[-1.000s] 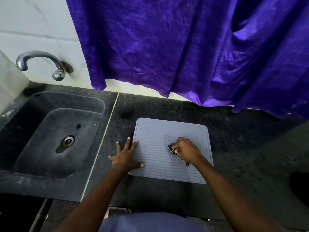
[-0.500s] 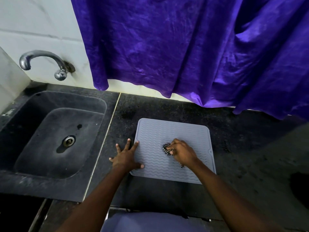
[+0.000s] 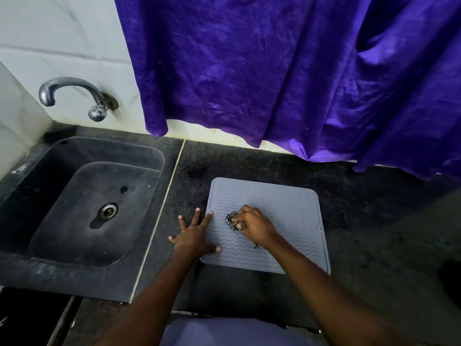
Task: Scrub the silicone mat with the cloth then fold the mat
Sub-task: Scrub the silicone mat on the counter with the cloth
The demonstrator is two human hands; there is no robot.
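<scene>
- Below, seen from head height: flat, pale grey-blue silicone mat with a wavy ribbed surface [image 3: 279, 221], lying square on a dark speckled stone counter [image 3: 374, 233], right of a black recessed sink [image 3: 74, 196] with a chrome wall tap [image 3: 74, 96].
- Hanging behind the counter's far edge: a wrinkled purple curtain [image 3: 274, 71].
- Right hand [image 3: 257, 226] clenched around a small black-and-white checked cloth [image 3: 232, 221], bunched up and pressed onto the left-of-centre part of the mat; cloth peeking out at the fingertips and under the wrist.
- Left hand [image 3: 193, 237] released, fingers spread flat, straddling the mat's left edge: thumb and forefinger on the mat, remaining fingers on the counter, apparently pinning it.
- Scrubbing judged to be under way; folding not yet begun, mat fully flat.
- Unscrubbed-looking expanse stretching right and far from the cloth, so likely strokes heading that way.
- Mat's slightly longer sides running near to far; left hand nearer the left edge for a later fold across.
</scene>
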